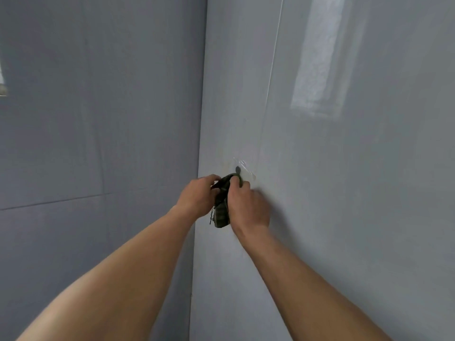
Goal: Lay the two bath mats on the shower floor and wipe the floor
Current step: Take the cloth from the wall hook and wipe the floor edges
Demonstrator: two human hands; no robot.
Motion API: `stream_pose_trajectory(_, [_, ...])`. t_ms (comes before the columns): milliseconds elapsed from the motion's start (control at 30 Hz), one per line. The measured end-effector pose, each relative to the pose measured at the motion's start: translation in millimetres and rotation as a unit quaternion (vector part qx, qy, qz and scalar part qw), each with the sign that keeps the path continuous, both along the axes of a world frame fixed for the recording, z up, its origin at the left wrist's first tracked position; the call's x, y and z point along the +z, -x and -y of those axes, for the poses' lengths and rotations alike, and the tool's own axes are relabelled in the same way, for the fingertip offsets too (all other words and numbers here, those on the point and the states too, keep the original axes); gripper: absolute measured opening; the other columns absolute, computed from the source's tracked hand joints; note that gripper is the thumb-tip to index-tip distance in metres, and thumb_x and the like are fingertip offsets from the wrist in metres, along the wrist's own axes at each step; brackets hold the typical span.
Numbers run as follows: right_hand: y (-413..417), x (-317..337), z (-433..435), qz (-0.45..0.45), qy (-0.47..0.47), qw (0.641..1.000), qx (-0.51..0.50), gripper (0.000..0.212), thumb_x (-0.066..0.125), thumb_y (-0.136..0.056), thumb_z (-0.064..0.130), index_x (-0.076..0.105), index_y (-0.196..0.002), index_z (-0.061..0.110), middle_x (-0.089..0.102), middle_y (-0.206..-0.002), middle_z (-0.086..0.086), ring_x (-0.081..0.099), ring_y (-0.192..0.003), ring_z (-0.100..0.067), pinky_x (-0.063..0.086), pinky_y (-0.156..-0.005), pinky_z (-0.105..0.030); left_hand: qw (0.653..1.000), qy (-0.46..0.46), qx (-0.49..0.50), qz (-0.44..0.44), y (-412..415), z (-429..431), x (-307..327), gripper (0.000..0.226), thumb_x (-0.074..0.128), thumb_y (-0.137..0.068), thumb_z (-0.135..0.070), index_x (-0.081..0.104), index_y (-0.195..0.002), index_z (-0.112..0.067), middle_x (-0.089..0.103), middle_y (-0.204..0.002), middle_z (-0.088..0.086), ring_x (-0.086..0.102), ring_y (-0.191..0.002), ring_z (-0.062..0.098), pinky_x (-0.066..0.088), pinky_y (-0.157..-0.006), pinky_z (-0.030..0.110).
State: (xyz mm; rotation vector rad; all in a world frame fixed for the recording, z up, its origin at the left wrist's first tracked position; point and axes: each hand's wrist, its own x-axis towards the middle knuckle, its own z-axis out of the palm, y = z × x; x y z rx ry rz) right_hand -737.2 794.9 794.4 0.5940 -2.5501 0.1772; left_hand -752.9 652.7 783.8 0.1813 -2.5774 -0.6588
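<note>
The left hand (197, 198) and right hand (246, 207) are both gripping the dark rag (221, 214) at the right-wall hook (237, 169), seemingly unhooking it for wiping; next, lifting it clear.

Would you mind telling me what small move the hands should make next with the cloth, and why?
Probably raise the cloth slightly, so its top fold clears the dark hook on the wall. Both the left hand and right hand grip it just below the hook; whether it is hooked, I cannot tell.
</note>
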Motion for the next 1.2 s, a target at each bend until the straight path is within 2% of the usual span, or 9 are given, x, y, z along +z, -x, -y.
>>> stream_pose_trajectory(133, [1.2,3.5,-1.1,-0.016,-0.008,1.0,0.003,0.035,0.048,-0.1,0.012,0.038,-0.133,0.008,0.059,-0.119,-0.014,0.066,-0.098,-0.033,0.039,-0.062,-0.038,0.999,-0.011,0.026,-0.019,1.0,1.8,2.0,0.018,0.052,-0.098,-0.022,0.067,-0.108,-0.025,0.073,-0.098,0.0,0.066,-0.088,0.023,0.056,-0.073,0.039])
stream_pose_trajectory(233, [-6.7,9.7,-5.0,-0.032,0.0,0.999,0.011,0.035,0.05,-0.101,0.015,0.04,-0.134,0.009,0.057,-0.12,-0.015,0.065,-0.095,-0.033,0.044,-0.065,-0.037,0.998,-0.013,0.042,-0.034,-9.7,4.7,12.4,0.018,0.047,-0.1,-0.021,0.063,-0.105,-0.02,0.069,-0.093,0.005,0.063,-0.081,0.025,0.055,-0.069,0.04])
stream_pose_trajectory(333, [-17.2,21.0,-10.4,-0.028,0.013,0.999,0.031,0.04,0.052,-0.099,0.01,0.039,-0.136,0.01,0.053,-0.123,-0.016,0.061,-0.078,-0.031,0.043,-0.061,-0.036,0.997,-0.016,0.063,-0.046,-29.7,14.5,25.8,0.017,0.04,-0.102,-0.02,0.056,-0.105,-0.018,0.065,-0.09,0.008,0.06,-0.079,0.027,0.052,-0.066,0.038])
stream_pose_trajectory(467, [-36.7,34.3,-12.1,-0.037,0.023,0.995,0.087,0.026,0.057,-0.094,0.005,0.048,-0.117,0.012,0.053,-0.116,-0.011,0.053,-0.072,-0.024,0.045,-0.06,-0.034,0.995,0.006,0.081,-0.05,-77.2,35.1,42.7,0.017,0.039,-0.103,-0.021,0.056,-0.105,-0.019,0.066,-0.089,0.008,0.062,-0.075,0.024,0.054,-0.064,0.039])
stream_pose_trajectory(567, [-64.8,37.0,-3.8,-0.038,0.031,0.991,0.121,0.011,0.058,-0.098,0.013,0.05,-0.104,0.016,0.05,-0.094,-0.002,0.055,-0.068,-0.017,0.052,-0.063,-0.03,0.995,0.026,0.087,-0.036,-129.2,50.4,50.8,0.016,0.041,-0.104,-0.026,0.057,-0.103,-0.023,0.066,-0.09,0.004,0.063,-0.078,0.02,0.056,-0.067,0.037])
stream_pose_trajectory(667, [-101.4,35.3,10.3,-0.003,0.072,0.986,0.153,0.005,0.047,-0.101,0.011,0.048,-0.097,0.014,0.054,-0.085,-0.003,0.056,-0.066,-0.018,0.047,-0.059,-0.03,0.993,0.04,0.109,-0.027,-189.9,65.8,54.2,0.015,0.042,-0.104,-0.031,0.057,-0.101,-0.028,0.067,-0.094,0.002,0.064,-0.083,0.022,0.056,-0.076,0.044])
stream_pose_trajectory(867, [-193.8,17.8,51.7,0.095,0.109,0.967,0.211,0.023,0.049,-0.099,0.013,0.058,-0.079,0.007,0.058,-0.084,-0.009,0.053,-0.068,-0.021,0.04,-0.06,-0.031,0.983,0.024,0.179,-0.013,-338.9,94.6,39.7,0.015,0.044,-0.103,-0.033,0.059,-0.102,-0.03,0.065,-0.102,0.001,0.062,-0.091,0.023,0.055,-0.082,0.047])
stream_pose_trajectory(1033, [-277.1,-10.4,95.5,0.093,0.095,0.956,0.261,0.019,0.044,-0.101,0.009,0.059,-0.09,0.006,0.056,-0.087,-0.008,0.053,-0.074,-0.025,0.038,-0.064,-0.032,0.966,0.026,0.256,-0.003,-453.3,120.7,7.4,0.016,0.047,-0.101,-0.032,0.062,-0.105,-0.026,0.066,-0.107,0.002,0.061,-0.095,0.027,0.051,-0.081,0.04])
stream_pose_trajectory(1200, [-343.0,-51.8,133.5,0.109,0.08,0.942,0.306,0.012,0.047,-0.098,0.004,0.057,-0.094,0.008,0.065,-0.095,-0.012,0.06,-0.087,-0.031,0.048,-0.068,-0.039,0.95,0.008,0.311,0.026,-544.6,150.4,-31.5,0.016,0.052,-0.1,-0.036,0.064,-0.097,-0.026,0.064,-0.1,-0.001,0.06,-0.096,0.027,0.049,-0.081,0.039])
